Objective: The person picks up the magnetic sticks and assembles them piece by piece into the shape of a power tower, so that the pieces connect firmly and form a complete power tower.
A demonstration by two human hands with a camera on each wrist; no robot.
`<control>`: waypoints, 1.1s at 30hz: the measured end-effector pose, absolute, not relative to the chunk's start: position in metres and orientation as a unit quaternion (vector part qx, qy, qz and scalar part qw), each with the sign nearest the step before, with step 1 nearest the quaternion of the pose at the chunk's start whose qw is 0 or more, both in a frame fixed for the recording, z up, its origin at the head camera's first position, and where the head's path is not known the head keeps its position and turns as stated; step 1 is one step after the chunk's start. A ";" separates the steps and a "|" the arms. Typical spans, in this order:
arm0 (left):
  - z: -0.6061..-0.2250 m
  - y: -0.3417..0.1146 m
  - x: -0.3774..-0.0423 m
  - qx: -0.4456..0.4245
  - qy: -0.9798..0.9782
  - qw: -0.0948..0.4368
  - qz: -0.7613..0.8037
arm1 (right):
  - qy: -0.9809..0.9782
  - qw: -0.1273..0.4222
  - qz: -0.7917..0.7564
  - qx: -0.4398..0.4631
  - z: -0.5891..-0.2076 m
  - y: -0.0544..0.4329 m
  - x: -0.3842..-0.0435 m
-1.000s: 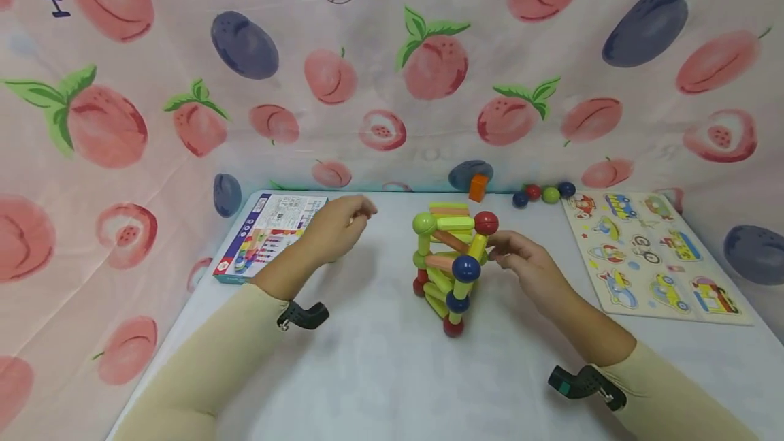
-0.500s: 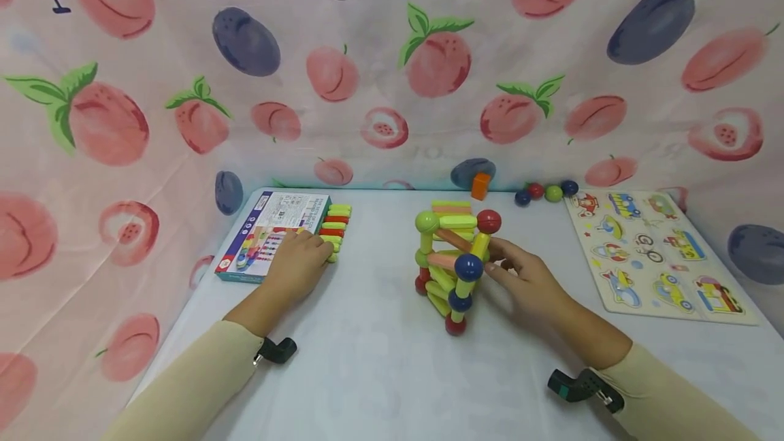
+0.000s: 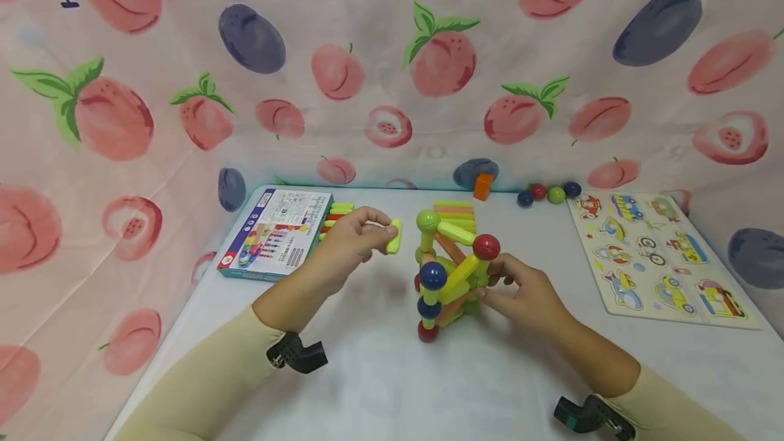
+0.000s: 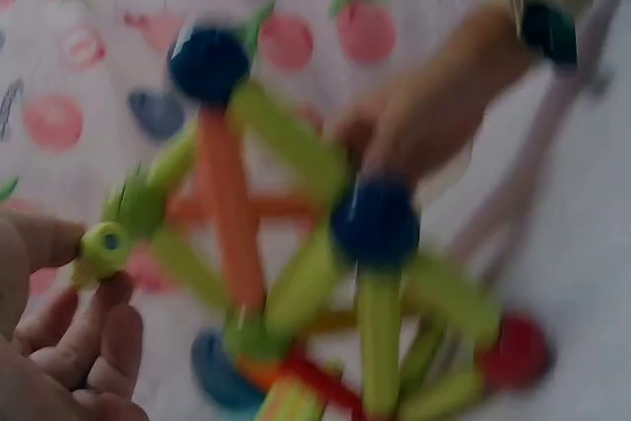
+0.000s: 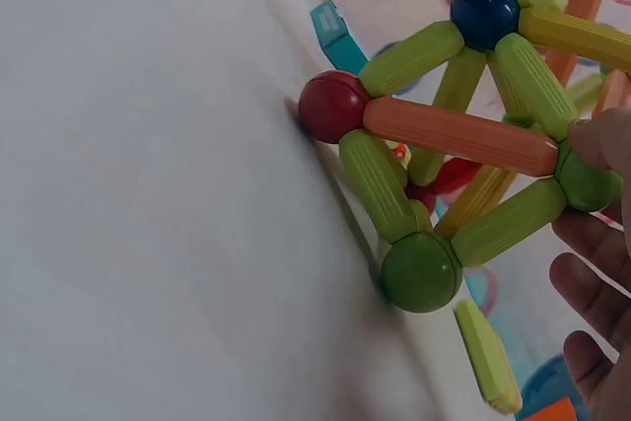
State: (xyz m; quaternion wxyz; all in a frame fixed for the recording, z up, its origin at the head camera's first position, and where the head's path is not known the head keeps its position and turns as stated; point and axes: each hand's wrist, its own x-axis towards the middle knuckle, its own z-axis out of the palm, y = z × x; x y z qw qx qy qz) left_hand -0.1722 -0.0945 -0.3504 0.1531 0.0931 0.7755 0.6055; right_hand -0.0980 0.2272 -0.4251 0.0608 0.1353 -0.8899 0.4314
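In the head view my left hand (image 3: 339,250) pinches a short yellow-green magnetic rod (image 3: 395,237) between thumb and fingers, to the left of a ball-and-rod structure (image 3: 454,231). The rod's round end (image 4: 105,242) faces the camera in the left wrist view. Green, orange and yellow rods joined by red, blue and green balls make up the structure, which stands on the white table (image 3: 380,373). From its right side my right hand (image 3: 529,298) holds it, with thumb and fingers around a green ball (image 5: 589,176) in the right wrist view.
A flat toy box (image 3: 278,223) lies at the left, with several loose rods (image 3: 341,209) along its right side. More rods (image 3: 454,212) lie behind the structure. Along the back are an orange block (image 3: 482,187) and several balls (image 3: 556,194). A picture puzzle board (image 3: 649,291) lies right.
My left hand reached to the rods beside the box, took one and brought it right, close to the structure. The structure has turned under my right hand, its blue-ball column swinging left.
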 end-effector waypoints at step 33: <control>-0.349 -0.073 -0.181 0.488 0.779 -0.221 0.325 | -0.877 0.058 0.452 0.152 -0.434 0.222 -0.091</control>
